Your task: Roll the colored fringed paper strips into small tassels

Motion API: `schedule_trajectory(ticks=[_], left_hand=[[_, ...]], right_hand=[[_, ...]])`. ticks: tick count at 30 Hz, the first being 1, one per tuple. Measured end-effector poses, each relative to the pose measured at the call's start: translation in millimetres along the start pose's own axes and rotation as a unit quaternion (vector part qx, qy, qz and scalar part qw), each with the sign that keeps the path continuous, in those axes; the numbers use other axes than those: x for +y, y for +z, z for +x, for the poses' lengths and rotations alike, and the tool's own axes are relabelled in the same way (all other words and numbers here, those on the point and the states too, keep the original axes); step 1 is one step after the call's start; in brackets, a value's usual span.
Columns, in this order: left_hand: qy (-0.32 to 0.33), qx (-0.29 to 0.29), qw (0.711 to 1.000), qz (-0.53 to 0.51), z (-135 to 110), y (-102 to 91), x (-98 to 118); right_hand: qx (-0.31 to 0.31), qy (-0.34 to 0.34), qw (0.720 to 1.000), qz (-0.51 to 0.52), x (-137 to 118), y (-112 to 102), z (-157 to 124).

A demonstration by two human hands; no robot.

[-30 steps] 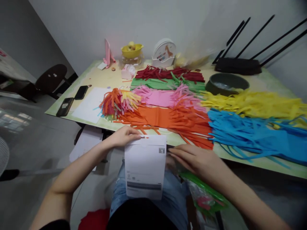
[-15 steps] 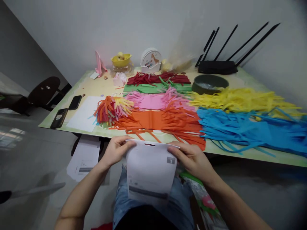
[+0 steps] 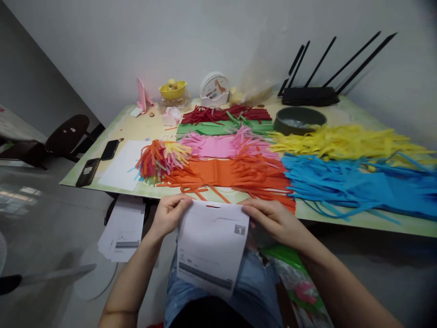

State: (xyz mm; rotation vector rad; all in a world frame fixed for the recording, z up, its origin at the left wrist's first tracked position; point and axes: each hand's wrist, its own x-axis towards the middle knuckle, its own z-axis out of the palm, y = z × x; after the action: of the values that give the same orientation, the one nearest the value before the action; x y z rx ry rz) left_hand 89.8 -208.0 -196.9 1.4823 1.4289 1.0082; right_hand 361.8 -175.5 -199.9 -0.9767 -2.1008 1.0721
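So I've got this white packet (image 3: 211,255) up by its top corners, hanging over my lap (image 3: 257,278) just off the tabletop's (image 3: 131,122) near edge. Left hand (image 3: 172,214) is nearly closed, thumb in front, pinching the top left corner. Right hand (image 3: 276,221) has the top right corner in a similar pinch; can't tell how deep its fingers go behind.

What worries me: the bottom hangs free, so if one pinch slips it'd swing down and probably hit the floor. If I tug unevenly, my bet is it rips at the slot (image 3: 213,207). There's a dark line under that too, can't tell if it's print or a cut. And the orange strips (image 3: 215,172) reach the near edge right by my right hand, so a careless knuckle could drag some off.
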Motion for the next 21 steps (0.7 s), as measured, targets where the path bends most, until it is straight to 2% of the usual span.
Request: schedule_trajectory(ticks=[3, 5, 9, 11, 14, 16, 21], left_hand=[[-0.021, -0.027, 0.998, -0.057, -1, -1.6, -7], [-0.04, -0.017, 0.997, -0.067, -2, 1.2, -10], [-0.007, 0.059, 0.996, 0.066, -3, 11.5, -3], [0.023, 0.054, 0.993, 0.099, -2, 15.2, 4], [0.03, 0.012, 0.999, 0.04, 1, 18.0, 13], [0.022, -0.002, 1.0, 0.003, 3, 20.3, 17], [0.035, 0.034, 0.999, -0.008, 7, 27.7, 21]], right_hand=[[0.038, -0.028, 0.998, -0.042, 1, 4, -2], [0.045, -0.041, 0.995, -0.073, 3, 8, 0], [0.055, -0.046, 0.982, -0.177, -2, 14, 11], [0.022, -0.046, 0.978, -0.203, -12, 15, 19], [-0.05, -0.03, 0.979, -0.194, -26, 16, 28], [-0.063, -0.015, 0.978, -0.196, -32, 18, 30], [-0.094, 0.015, 0.962, -0.254, -37, 20, 29]])
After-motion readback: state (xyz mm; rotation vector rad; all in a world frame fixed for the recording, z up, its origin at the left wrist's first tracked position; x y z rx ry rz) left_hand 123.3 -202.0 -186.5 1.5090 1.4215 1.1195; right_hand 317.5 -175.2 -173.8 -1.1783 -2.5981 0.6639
